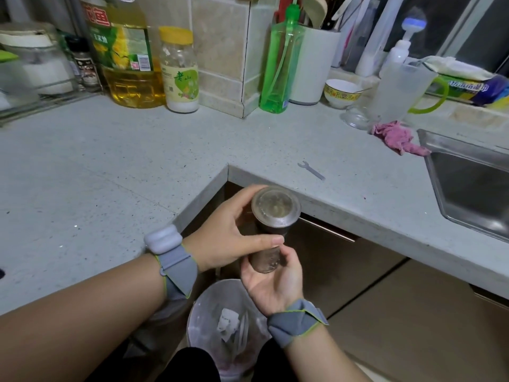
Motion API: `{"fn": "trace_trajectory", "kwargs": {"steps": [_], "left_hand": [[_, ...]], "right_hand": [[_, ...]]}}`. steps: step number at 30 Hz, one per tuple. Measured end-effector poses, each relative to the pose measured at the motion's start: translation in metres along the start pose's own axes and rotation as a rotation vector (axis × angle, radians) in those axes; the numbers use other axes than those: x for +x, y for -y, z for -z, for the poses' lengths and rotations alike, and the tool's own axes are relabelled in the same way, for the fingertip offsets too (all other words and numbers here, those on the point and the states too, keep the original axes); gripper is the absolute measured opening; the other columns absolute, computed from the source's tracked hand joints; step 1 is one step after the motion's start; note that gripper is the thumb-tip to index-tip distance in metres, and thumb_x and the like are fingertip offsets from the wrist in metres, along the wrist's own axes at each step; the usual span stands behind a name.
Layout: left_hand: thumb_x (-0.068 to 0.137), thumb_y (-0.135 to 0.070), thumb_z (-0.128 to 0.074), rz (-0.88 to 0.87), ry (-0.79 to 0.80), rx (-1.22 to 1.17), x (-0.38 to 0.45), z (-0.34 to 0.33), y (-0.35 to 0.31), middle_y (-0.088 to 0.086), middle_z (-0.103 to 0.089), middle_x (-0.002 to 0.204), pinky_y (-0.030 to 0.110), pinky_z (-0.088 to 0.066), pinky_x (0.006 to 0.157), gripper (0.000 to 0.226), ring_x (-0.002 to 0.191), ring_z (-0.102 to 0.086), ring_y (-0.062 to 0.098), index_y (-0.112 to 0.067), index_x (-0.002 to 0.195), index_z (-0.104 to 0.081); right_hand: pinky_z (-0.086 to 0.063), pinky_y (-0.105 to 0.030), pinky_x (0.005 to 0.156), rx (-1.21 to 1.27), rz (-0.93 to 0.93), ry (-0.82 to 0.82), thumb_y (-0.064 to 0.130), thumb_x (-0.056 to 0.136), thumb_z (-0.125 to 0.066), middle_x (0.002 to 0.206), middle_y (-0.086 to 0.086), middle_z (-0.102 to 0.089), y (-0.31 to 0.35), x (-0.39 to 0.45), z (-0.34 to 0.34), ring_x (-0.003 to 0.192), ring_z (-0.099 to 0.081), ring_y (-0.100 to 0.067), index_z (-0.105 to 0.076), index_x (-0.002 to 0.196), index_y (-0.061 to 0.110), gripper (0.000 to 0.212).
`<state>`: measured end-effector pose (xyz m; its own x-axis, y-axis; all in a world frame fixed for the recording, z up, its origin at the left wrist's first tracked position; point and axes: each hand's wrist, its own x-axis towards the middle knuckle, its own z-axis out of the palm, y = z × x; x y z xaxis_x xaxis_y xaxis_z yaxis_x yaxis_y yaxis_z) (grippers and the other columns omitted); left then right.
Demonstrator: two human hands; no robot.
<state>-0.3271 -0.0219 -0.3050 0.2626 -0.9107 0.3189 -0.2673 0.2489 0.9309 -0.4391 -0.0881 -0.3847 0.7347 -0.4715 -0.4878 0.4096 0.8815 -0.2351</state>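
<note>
Jar (274, 216) tilted toward camera; left hand (220, 241) curled round its top, right hand (271, 288) palm-up gripping base

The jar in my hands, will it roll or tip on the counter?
The jar looks rigid in the left hand and right hand. Round and tapered, it would likely roll in a curve if laid down. Stood on its narrow end, the wider top may make it tippy.

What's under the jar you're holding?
A lined bin stands below the jar, a pale scrap inside. The right hand covers part of it; the bottom is unclear.
</note>
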Motion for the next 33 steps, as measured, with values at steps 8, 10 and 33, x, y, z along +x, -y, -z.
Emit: {"fn": "trace_trajectory", "kwargs": {"steps": [8, 10, 33], "left_hand": [[0.080, -0.041, -0.050, 0.030, -0.034, -0.167, 0.000, 0.002, 0.007, -0.009, -0.066, 0.115, 0.036, -0.046, 0.095, 0.042, 0.110, -0.061, 0.017, -0.037, 0.122, -0.053], [0.080, -0.044, -0.046, 0.035, -0.086, -0.185, 0.001, 0.004, 0.007, -0.012, -0.070, 0.102, 0.029, -0.048, 0.085, 0.037, 0.096, -0.065, 0.010, -0.039, 0.115, -0.058], [0.076, -0.054, -0.034, 0.161, -0.033, 0.091, 0.003, -0.001, 0.007, 0.019, -0.056, 0.073, 0.056, -0.043, 0.070, 0.067, 0.073, -0.050, 0.024, 0.010, 0.078, -0.054]], "right_hand": [[-0.049, -0.037, 0.079, -0.413, -0.174, 0.081, 0.052, 0.083, -0.044, 0.105, -0.015, -0.069, -0.026, 0.012, -0.005, 0.089, -0.067, -0.027, -0.068, 0.113, 0.009, 0.057], [-0.051, -0.038, 0.076, -0.568, -0.104, 0.044, 0.051, 0.090, -0.042, 0.113, -0.012, -0.070, -0.024, 0.013, -0.003, 0.094, -0.067, -0.027, -0.065, 0.121, 0.012, 0.055], [-0.046, -0.039, 0.066, -2.214, 1.268, 0.141, 0.055, 0.093, -0.025, 0.084, -0.001, -0.058, 0.049, -0.050, -0.088, 0.077, -0.058, -0.025, -0.061, 0.092, 0.016, 0.053]]}}
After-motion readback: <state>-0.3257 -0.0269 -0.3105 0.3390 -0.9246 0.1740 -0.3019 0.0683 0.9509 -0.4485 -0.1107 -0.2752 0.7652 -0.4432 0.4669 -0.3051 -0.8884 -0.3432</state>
